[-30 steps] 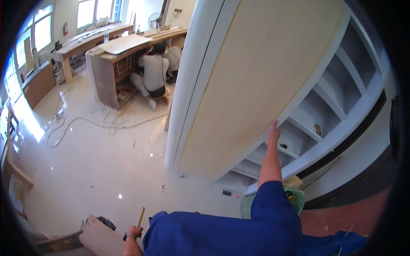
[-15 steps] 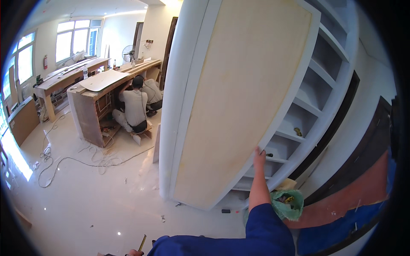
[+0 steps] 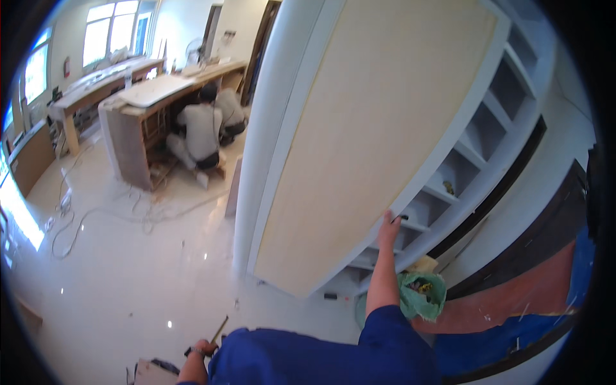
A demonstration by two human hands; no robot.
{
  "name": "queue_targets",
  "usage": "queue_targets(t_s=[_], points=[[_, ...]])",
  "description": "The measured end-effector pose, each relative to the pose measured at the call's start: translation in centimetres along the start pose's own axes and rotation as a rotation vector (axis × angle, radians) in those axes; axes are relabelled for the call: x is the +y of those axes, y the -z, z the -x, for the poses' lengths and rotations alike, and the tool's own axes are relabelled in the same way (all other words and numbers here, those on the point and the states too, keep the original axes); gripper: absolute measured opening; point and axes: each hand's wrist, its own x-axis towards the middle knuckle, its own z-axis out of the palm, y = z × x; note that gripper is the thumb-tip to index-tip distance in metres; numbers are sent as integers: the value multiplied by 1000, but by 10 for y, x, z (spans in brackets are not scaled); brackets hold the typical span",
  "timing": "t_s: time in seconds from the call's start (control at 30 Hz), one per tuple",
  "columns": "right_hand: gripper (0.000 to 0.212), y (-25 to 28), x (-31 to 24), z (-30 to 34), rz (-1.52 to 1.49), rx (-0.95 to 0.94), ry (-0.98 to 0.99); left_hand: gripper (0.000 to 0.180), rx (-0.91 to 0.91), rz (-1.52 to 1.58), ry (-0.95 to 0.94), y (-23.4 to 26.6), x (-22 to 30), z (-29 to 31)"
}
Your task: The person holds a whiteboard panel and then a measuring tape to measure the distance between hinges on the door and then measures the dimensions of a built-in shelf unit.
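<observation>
A tall white cabinet (image 3: 301, 122) with a pale wood-coloured front panel (image 3: 385, 122) rises before me. My right hand (image 3: 389, 232) reaches out to the panel's right edge and grips it, some fingers hidden. Beside these fingers is a small dark object (image 3: 403, 217); whether I touch it, I cannot tell. Low in the picture my left hand (image 3: 205, 348) is closed on a tape measure (image 3: 221, 328), its yellow blade sticking out upward; the case is mostly hidden. White open shelves (image 3: 471, 151) run along the panel's right side.
A green sack (image 3: 431, 311) of scraps stands right of my arm. Red sheeting (image 3: 500, 298) and blue sheeting (image 3: 475, 353) lie further right. At left, two people (image 3: 202, 125) crouch by a wooden counter (image 3: 131, 144). Cables (image 3: 96, 212) cross the glossy floor.
My left hand and the tape measure have come up further into view. The right hand stays at the panel's edge. The view has shifted, and the sack and counter appear slightly higher.
</observation>
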Motion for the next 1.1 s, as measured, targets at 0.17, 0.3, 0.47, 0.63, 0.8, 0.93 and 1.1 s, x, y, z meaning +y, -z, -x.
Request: queue_targets(t_s=[0.17,0.3,0.47,0.63,0.8,0.93,1.1], points=[[54,11,-3,-12,155,8,-22,53,11,-62,6,-29,-64,-27],[54,1,-17,-3,155,-61,-126,50,-41,143,196,-31,-79,-8],[53,-1,-26,6,61,-36,-195,50,-50,118,213,-24,-67,28],[51,1,-26,8,75,-30,-187,52,-7,-2,165,-31,-58,37],[53,6,-23,6,53,-23,-185,52,31,-21,82,-29,-42,36],[50,5,-27,10,63,-19,-200,53,15,-29,77,-17,-27,45],[53,6,-28,11,68,-20,-198,51,17,-32,104,-11,-27,51]])
